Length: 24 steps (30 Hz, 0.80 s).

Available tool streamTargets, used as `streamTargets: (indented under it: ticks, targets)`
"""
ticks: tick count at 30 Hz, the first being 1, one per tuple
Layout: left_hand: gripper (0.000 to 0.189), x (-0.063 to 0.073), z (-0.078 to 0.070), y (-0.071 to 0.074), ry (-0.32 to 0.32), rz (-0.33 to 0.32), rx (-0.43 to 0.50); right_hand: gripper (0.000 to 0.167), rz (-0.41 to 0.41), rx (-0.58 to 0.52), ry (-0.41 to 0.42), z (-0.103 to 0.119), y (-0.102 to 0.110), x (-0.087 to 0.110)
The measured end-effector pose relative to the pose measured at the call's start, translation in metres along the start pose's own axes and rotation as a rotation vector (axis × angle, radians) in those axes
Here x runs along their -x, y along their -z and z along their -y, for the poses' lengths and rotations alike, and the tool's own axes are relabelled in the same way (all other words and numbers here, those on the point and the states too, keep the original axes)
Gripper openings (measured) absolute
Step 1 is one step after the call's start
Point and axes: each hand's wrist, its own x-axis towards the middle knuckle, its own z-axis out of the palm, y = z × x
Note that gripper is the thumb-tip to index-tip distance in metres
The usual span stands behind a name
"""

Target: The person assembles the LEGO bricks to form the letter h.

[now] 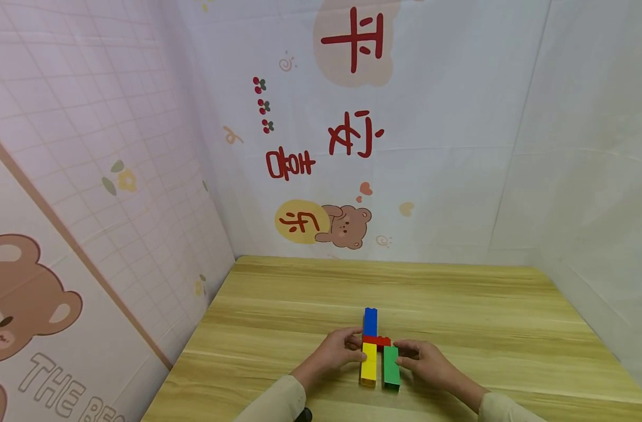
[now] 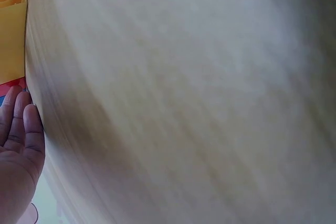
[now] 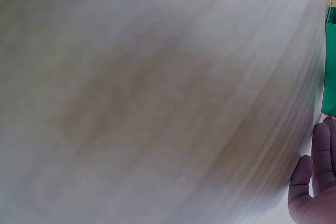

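Observation:
On the table a toy-brick figure lies flat. Its blue brick (image 1: 371, 322) points away from me, a red brick (image 1: 382, 341) crosses the middle, and a yellow brick (image 1: 369, 362) and a green brick (image 1: 391, 367) run side by side toward me with a gap between. My left hand (image 1: 337, 350) is at the left side, thumb by the yellow brick and fingers by the red and blue ones. From the right, my right hand (image 1: 426, 363) has its thumb against the green brick and fingertips near the red brick's end. In both wrist views, the visible fingers are fairly straight.
The wood-grain table (image 1: 489, 310) reaches back to a white printed curtain (image 1: 447, 146). Another curtain with a bear print (image 1: 20, 299) stands along the left. A small dark object (image 1: 303, 415) shows beside the left sleeve.

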Motion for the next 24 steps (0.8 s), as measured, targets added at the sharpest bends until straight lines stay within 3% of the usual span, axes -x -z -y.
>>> streamTargets:
  ticks: [14, 24]
  targets:
    - [0.057, 0.001, 0.0, 0.001, -0.021, -0.013, 0.0, 0.048, 0.009, -0.001, 0.013, -0.002, 0.001, -0.002]
    - [0.054, 0.001, 0.002, 0.011, -0.02, -0.039, -0.05, 0.044, -0.018, 0.056, 0.027, 0.001, 0.005, -0.001]
